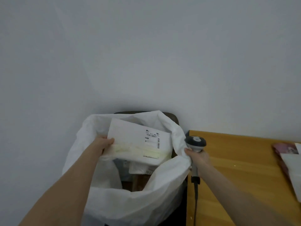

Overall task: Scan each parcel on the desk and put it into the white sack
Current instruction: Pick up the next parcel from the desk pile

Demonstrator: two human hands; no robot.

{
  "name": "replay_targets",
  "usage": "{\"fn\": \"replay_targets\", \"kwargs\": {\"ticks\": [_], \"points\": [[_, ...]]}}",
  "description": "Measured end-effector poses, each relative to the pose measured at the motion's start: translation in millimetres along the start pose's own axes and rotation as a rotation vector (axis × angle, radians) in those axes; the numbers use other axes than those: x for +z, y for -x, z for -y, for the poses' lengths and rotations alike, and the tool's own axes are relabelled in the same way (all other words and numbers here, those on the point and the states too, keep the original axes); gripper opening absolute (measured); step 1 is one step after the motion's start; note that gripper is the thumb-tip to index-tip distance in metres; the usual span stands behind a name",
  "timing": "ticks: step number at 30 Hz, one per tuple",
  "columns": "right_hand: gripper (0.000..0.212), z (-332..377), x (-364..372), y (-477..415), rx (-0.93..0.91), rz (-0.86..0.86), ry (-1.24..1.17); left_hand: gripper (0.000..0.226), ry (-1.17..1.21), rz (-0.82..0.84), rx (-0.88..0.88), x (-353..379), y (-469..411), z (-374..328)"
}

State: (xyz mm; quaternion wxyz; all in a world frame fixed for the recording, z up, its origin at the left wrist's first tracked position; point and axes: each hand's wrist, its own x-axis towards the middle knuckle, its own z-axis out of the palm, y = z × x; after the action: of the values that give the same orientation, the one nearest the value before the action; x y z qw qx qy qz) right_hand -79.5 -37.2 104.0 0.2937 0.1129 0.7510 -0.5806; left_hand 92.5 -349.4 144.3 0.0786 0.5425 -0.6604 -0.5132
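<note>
Against the bare wall, the flat parcel (pixel 138 141) hangs over the mouth of the white sack (pixel 130 204), your left hand (pixel 105 142) pinching its left edge with curled fingers (pixel 110 141), your right hand (pixel 197 158) wrapped round the scanner (pixel 196 141); the parcel looks light, floppy and slick, so keep hold at mid-edge.

Sacks: one white sack (pixel 162 193).
Parcels over the sack mouth: one held parcel (pixel 130 144), white, bearing one printed label (pixel 153 139).
Parcels inside the sack: at least one white packet (pixel 140 168) with a barcode showing; the darker shapes beneath it cannot be counted.
Parcels on the desk: two made out at the right edge — a maroon parcel (pixel 283 149) and a pale parcel (pixel 293 165). Both are cut by the frame, so the count is uncertain.
Scanners: one handheld scanner (pixel 195 142), with one cable (pixel 195 201).
Desks: one wooden desk (pixel 236 160).
Hands: two — left hand (pixel 104 142), right hand (pixel 197 157).
</note>
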Motion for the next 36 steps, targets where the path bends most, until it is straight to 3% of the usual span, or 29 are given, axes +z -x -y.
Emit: {"fn": "replay_targets", "kwargs": {"ticks": [4,6,9,12,21,27,36], "points": [[0.033,4.3,18.4,-9.3,0.033,-0.088,0.013,0.052,-0.701,-0.082,0.211,47.1,-34.8,12.1],[0.028,7.3,24.4,-12.0,0.032,-0.110,0.006,0.055,-0.899,-0.076,0.406,78.0,-29.2,3.0],[0.022,11.2,30.5,-14.7,0.006,-0.145,-0.007,0.067,-1.092,0.177,0.636,132.4,-5.0,-14.9],[0.017,14.8,30.6,-17.3,-0.009,-0.190,0.002,0.078,-1.323,0.328,0.586,159.6,-0.8,-4.4],[0.012,4.7,-8.0,-34.8,-0.014,-0.361,-0.027,0.077,-1.342,0.306,0.422,160.9,-49.4,18.1],[0.010,-0.3,-23.8,-34.0,0.015,-0.275,-0.187,0.068,-1.193,0.326,0.399,172.4,-44.3,-13.4],[0.018,3.9,-98.0,-8.1,0.017,-0.253,-0.374,0.039,-0.972,-0.008,0.786,229.7,37.0,-88.0]]}}
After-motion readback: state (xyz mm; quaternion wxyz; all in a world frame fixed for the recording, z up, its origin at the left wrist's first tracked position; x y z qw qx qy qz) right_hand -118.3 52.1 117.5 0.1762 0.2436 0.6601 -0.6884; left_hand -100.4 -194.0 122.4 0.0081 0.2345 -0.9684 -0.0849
